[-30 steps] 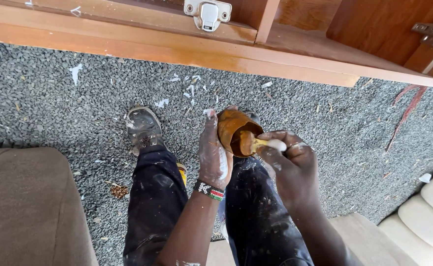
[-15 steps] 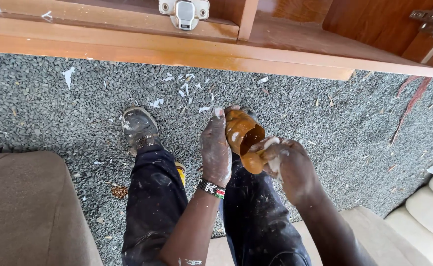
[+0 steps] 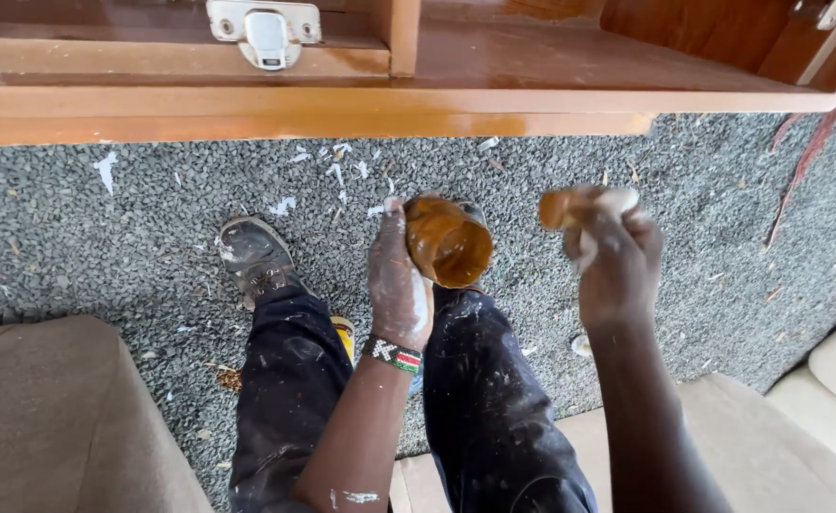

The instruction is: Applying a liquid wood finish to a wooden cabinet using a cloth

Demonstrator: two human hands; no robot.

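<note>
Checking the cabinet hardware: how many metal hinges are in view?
2. One hinge sits at top left on the wooden cabinet; another hinge shows partly at the top right corner. Others may be out of view.

Bare forearms, beaded wristband (image 3: 392, 354) on left wrist, paint-flecked dark trousers (image 3: 494, 399), scuffed grey shoe (image 3: 251, 255)

Brown-smeared container (image 3: 448, 242) tilted, mouth facing camera, above knees; stained rag wad (image 3: 584, 204) well right.

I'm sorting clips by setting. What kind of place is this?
Probably an outdoor furniture-finishing spot: gravel ground, a varnished wooden cabinet with a metal hinge, and upholstered seats standing alongside.
</note>
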